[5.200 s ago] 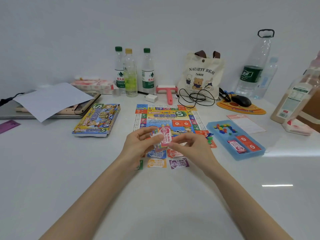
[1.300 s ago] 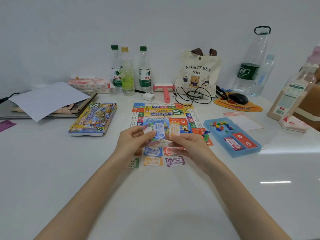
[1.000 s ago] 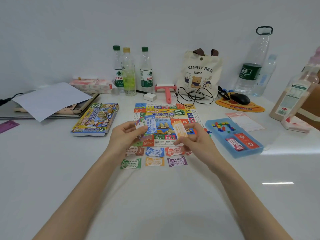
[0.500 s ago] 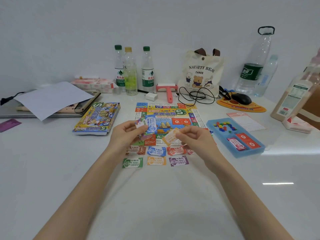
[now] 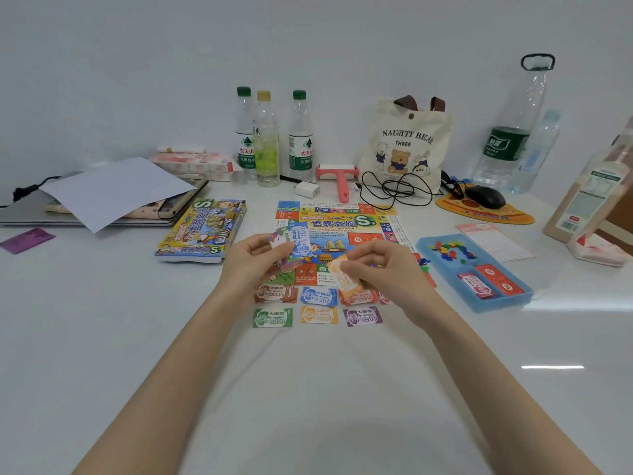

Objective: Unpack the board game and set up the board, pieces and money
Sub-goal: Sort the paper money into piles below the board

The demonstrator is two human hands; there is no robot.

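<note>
Over the near edge of the board (image 5: 339,223), the left hand (image 5: 251,265) is gripping a stack of notes (image 5: 295,245); the right hand (image 5: 385,269) is pinching one orange note (image 5: 345,279). Money piles (image 5: 318,315) are lying along that edge, with the blue tray (image 5: 503,299) sitting right of the board.

Board (image 5: 337,222) mid-table, box (image 5: 202,229) to its left, tray (image 5: 474,272) right, notes (image 5: 317,305) before it

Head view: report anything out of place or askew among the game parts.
A few small pieces lie loose on the right edge of the board, outside the blue tray holding the rest. The money piles sit in neat rows.
</note>
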